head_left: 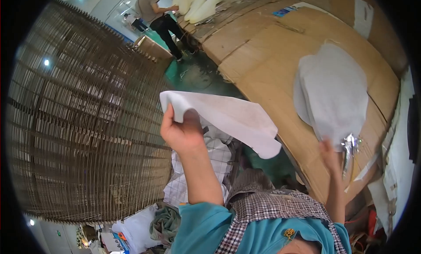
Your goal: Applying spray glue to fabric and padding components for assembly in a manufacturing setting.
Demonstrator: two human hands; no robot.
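My left hand (pixel 183 130) is raised in the middle of the view, its fingers closed on one end of a white flat cloth-like piece (pixel 228 117). That piece is long, curls over at the held end and hangs out to the right, past the cardboard's edge. Over the cardboard-covered table (pixel 263 69), my right hand (pixel 328 154) is at the near edge of a stack of similar white pieces (pixel 335 91). Motion smears its fingers, and I cannot tell whether they touch the stack. Just right of it lies a shiny silvery object (pixel 349 144), its kind unclear.
A tall rack of many thin metal wire shelves (pixel 92 122) fills the left side. White sheets (pixel 210 157) lie in a wire-grid holder below my left arm. At the far end a person (pixel 160 17) stands by pale, rounded pieces (pixel 201 6) on the table. The floor (pixel 197 76) is green.
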